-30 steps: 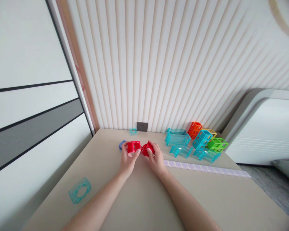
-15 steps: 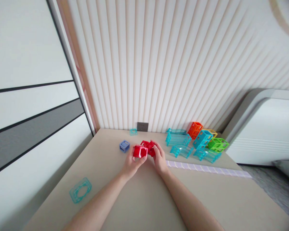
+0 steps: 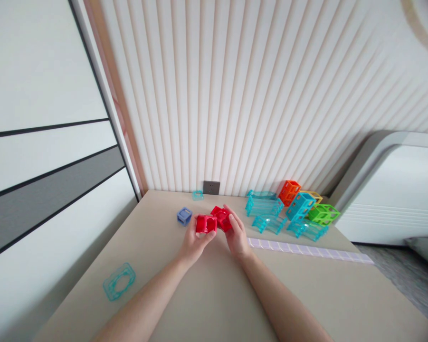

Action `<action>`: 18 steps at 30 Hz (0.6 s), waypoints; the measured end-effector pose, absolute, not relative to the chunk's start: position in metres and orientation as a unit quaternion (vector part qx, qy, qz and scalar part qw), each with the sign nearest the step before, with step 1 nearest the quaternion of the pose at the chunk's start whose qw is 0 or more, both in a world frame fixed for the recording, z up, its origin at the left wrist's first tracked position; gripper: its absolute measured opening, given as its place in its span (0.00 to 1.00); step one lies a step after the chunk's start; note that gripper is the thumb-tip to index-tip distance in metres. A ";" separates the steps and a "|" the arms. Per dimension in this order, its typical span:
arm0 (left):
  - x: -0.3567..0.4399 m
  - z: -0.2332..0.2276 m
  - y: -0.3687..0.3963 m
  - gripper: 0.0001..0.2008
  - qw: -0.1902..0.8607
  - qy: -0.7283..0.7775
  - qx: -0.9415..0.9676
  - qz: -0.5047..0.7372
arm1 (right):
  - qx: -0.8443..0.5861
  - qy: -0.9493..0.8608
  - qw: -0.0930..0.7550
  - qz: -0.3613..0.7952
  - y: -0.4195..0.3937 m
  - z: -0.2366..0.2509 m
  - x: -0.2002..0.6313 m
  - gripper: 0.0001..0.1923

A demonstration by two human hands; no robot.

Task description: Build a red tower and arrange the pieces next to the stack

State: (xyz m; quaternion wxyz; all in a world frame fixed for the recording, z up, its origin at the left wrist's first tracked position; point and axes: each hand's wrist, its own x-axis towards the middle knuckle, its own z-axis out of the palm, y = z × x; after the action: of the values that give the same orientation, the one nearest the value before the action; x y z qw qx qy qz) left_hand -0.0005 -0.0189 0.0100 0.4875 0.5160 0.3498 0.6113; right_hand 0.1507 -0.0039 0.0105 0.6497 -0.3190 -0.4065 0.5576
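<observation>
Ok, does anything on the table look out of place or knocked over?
One teal frame piece lies alone near the table's front left edge, far from the coloured pile by the wall. Nothing looks spilled or broken. Both hands hold red cube pieces.

The left hand [image 3: 192, 242] covers the near underside of one red block [image 3: 205, 223], and the right hand [image 3: 237, 237] hides the right side of the other red block [image 3: 221, 217], so whether the two blocks touch cannot be told. Both forearms run off the bottom edge. The small pale blue piece [image 3: 197, 194] by the wall socket [image 3: 211, 187] is too small to make out its shape. In the coloured pile, the yellow block [image 3: 312, 194] is mostly hidden behind the blue block [image 3: 299, 204]. The white cabinet [image 3: 395, 190] is cut off at the right edge, and the grey cushion [image 3: 425, 247] there is blurred.
</observation>
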 end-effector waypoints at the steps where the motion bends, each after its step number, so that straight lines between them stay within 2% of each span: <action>1: -0.001 0.008 -0.017 0.23 0.475 0.363 0.513 0.616 | -0.326 -0.411 0.654 0.545 -0.003 0.010 0.152 0.29; 4: -0.004 0.003 -0.013 0.24 0.454 0.393 0.507 0.619 | -0.343 -0.420 0.670 0.508 0.000 0.009 0.154 0.30; 8: -0.006 0.000 -0.012 0.24 0.435 0.418 0.521 0.604 | -0.339 -0.462 0.676 0.463 -0.004 0.008 0.152 0.25; 18: -0.008 0.002 -0.011 0.25 0.414 0.436 0.536 0.593 | -0.329 -0.588 0.586 0.451 -0.011 0.000 0.150 0.21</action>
State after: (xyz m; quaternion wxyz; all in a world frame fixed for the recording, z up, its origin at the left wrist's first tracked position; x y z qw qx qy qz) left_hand -0.0083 -0.0108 0.0018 0.4136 0.5365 0.4356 0.5928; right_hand 0.1501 -0.0107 0.0002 0.5858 -0.3286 -0.5879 0.4509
